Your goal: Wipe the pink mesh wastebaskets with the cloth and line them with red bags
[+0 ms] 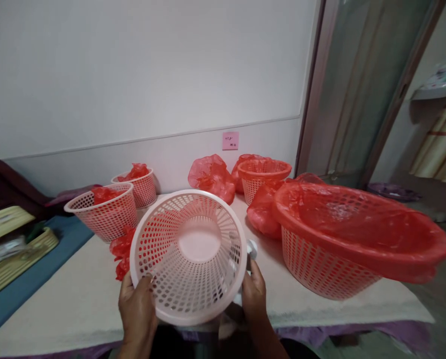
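Observation:
A pale pink perforated plastic basket (199,240) is tilted with its mouth toward me, above the front of the table. My left hand (138,310) is closed on the lower left rim, the thumb over the edge. On the lower right side, my right hand (254,293) is closed on the basket, its fingers partly hidden by the wall. Inside the basket I see only the bare bottom and holes. A small grey-white object (252,248) shows just above my right hand; its kind is unclear. A crumpled red plastic bag (122,252) lies beside the basket's left side.
Two pink baskets (109,212) holding red bags stand back left. On the right are a large basket (320,262) and a smaller one (250,190), both lined with red bags. More red bags (211,177) lie behind. A wicker container (43,242) sits far left.

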